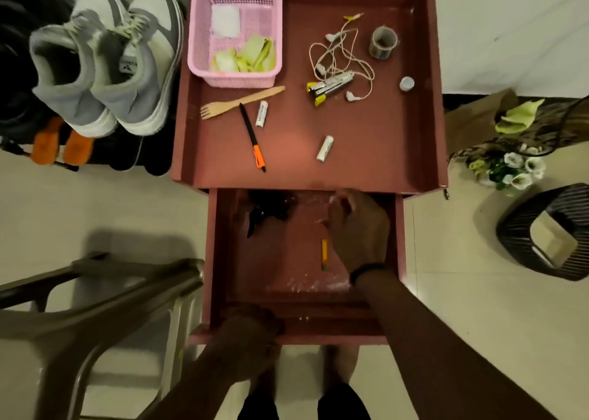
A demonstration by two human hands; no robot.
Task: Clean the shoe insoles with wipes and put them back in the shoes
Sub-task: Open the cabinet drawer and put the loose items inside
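Note:
A pair of grey-and-white sneakers [105,69] stands on a shoe rack at the upper left. Two orange insole-shaped pieces [62,144] lie just in front of them. The maroon cabinet's drawer [212,244] is pulled out below its top tray [366,152]. My left hand [251,327] grips the drawer's front edge. My right hand [357,228] reaches deep into the drawer, fingers curled onto a clear plastic packet [306,260] lying there. A pink basket [236,80] on the tray holds a white folded wipe [225,21] and crumpled yellow-green scraps [251,58].
The tray carries a wooden fork [239,102], a pen [253,139], two batteries, a stapler [331,86], earphones and a tape roll [383,42]. A black item [267,211] and a small yellow stick [324,254] lie in the drawer. A grey chair [105,298] stands left, a black bin [554,231] right.

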